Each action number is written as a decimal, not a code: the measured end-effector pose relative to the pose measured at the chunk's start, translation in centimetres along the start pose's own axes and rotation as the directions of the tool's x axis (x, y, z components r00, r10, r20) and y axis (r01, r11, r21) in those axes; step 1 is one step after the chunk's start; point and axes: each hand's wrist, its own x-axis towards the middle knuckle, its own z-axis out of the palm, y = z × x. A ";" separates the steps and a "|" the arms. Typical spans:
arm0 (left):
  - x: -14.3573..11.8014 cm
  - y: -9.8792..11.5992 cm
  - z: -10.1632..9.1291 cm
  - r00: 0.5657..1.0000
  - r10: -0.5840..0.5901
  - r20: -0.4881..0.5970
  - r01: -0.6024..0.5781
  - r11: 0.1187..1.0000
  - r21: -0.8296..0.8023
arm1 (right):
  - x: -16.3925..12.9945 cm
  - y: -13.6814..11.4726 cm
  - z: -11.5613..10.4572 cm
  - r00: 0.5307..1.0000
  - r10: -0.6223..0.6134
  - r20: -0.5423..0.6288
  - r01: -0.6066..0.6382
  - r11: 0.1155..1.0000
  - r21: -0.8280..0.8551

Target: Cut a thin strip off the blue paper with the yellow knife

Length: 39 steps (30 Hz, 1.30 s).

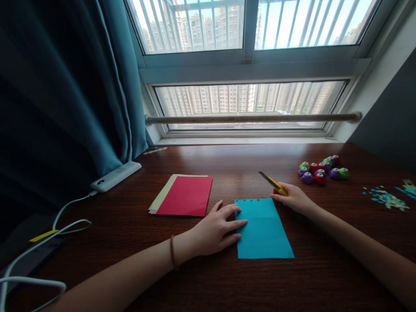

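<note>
A teal paper sheet point(264, 229) lies flat on the dark wooden desk point(208, 281), with a few small punched holes along its far edge. My left hand point(216, 229) rests palm down with its fingers spread on the sheet's left edge. My right hand point(292, 197) sits at the sheet's far right corner and grips a yellow utility knife point(273, 183), whose blade points away to the left.
A stack of red and pale paper point(185, 196) lies left of the teal sheet. Several small coloured craft punches point(321, 170) cluster at the back right, paper scraps point(388, 198) further right. A white power bank point(115, 176) with cables point(69, 212) lies at the left by the curtain.
</note>
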 end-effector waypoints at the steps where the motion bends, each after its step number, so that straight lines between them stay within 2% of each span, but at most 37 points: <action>1: 0.0 0.0 0.0 1.000 -0.002 0.004 0.002 1.000 0.001 | 0.1 0.2 0.0 0.999 0.012 0.030 -0.014 0.997 0.071; 4: 0.1 0.0 0.0 1.000 -0.010 0.014 0.010 1.000 0.006 | 0.3 0.4 0.1 0.997 0.022 0.074 -0.039 0.972 0.230; 8: 0.2 0.0 -0.2 0.999 -0.018 0.033 0.018 1.000 0.015 | 0.3 0.1 0.3 0.995 0.069 0.076 -0.094 0.908 0.408; 13: 0.2 0.0 -0.4 0.999 -0.017 0.046 0.015 1.000 0.027 | 0.2 -0.3 0.2 0.990 0.137 0.045 -0.140 0.841 0.522; 19: 0.2 0.0 -0.4 0.999 -0.016 0.035 0.014 0.999 0.032 | -0.1 -0.5 -0.1 0.993 0.097 0.074 -0.122 0.759 0.640; 25: 0.2 0.2 -0.5 0.999 -0.023 0.042 0.021 0.999 0.034 | -0.1 -0.4 -0.5 0.991 0.064 0.119 -0.127 0.740 0.661; 34: 0.3 0.1 -0.3 1.000 -0.007 -0.006 0.007 1.000 0.025 | 0.0 -0.4 -0.7 0.989 0.037 0.141 -0.122 0.742 0.659; 39: 0.3 -0.1 -0.2 1.000 -0.012 0.020 0.011 0.999 0.035 | -0.1 -0.6 -0.8 0.988 0.020 0.153 -0.121 0.721 0.683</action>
